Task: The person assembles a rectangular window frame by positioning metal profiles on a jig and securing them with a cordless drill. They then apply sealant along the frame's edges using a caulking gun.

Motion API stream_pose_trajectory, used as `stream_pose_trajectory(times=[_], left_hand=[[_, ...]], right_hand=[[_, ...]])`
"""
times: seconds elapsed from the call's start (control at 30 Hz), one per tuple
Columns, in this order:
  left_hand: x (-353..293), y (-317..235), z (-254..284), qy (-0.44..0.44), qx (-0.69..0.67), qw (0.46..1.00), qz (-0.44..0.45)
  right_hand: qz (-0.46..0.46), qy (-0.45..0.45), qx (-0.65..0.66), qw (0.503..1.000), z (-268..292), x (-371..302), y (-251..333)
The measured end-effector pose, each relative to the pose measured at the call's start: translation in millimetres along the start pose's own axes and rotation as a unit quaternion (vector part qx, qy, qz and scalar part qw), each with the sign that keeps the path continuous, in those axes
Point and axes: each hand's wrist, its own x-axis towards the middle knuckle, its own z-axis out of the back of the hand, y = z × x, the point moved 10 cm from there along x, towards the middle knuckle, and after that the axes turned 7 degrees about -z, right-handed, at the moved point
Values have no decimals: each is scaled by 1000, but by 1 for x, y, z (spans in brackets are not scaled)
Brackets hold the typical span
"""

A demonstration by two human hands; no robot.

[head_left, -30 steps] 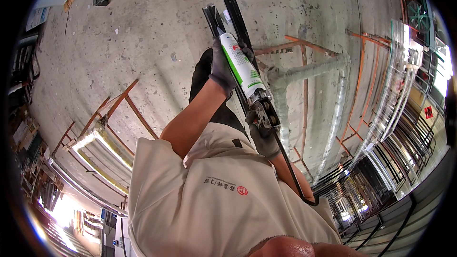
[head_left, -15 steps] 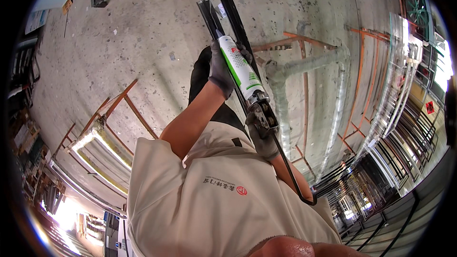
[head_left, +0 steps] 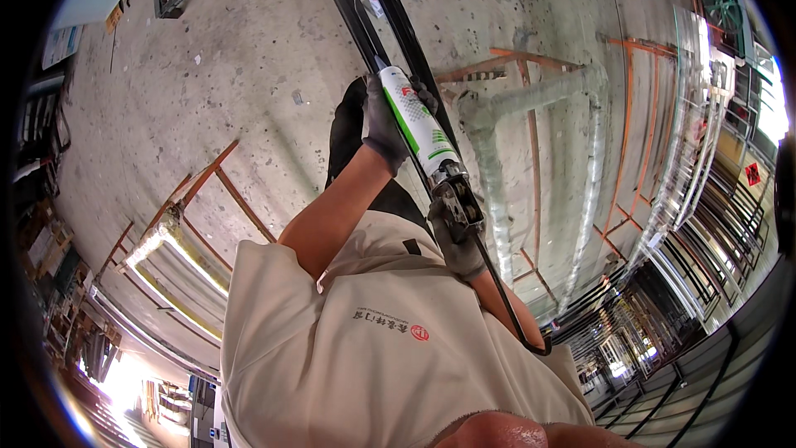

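Observation:
A caulking gun [head_left: 454, 191] loaded with a white and green sealant cartridge [head_left: 419, 120] runs slantwise across the middle of the head view. My left hand [head_left: 383, 120], in a dark grey glove, wraps the front of the cartridge, its fingertips showing on the far side. At the rear, my right hand [head_left: 454, 242], gloved too, is closed round the gun's grip; the trigger is mostly hidden. The bent black plunger rod [head_left: 506, 303] reaches back past my right forearm. Ahead, the nozzle [head_left: 380, 60] points along a dark metal profile [head_left: 356, 25]; whether they touch I cannot tell.
A longer black frame bar [head_left: 402, 21] passes just right of the cartridge. Orange metal racks [head_left: 531, 99] and a plastic-wrapped frame [head_left: 539, 112] stand to the right, another orange rack [head_left: 220, 170] to the left. Stacked profiles [head_left: 705, 257] line the far right. The concrete floor [head_left: 249, 58] is speckled.
The metal profile and the long black bar have shifted slightly left in the picture, as has the nozzle. Both hands keep their grip on the caulking gun.

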Motion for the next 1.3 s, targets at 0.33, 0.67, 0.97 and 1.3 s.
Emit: stream_pose_trajectory(times=[0.33,0.67,0.97,1.3], left_hand=[[-13,17,22,-40,-2,999,-7],[-31,41,35,-22,-2,1000,0],[-40,57,67,-23,28,999,8],[-60,80,80,-35,23,999,27]], right_hand=[[-29,-10,22,999,5,-22,-25],[-30,-31,14,999,14,-50,-48],[-37,-49,37,997,23,-71,-56],[-10,-66,34,997,31,-97,-73]])
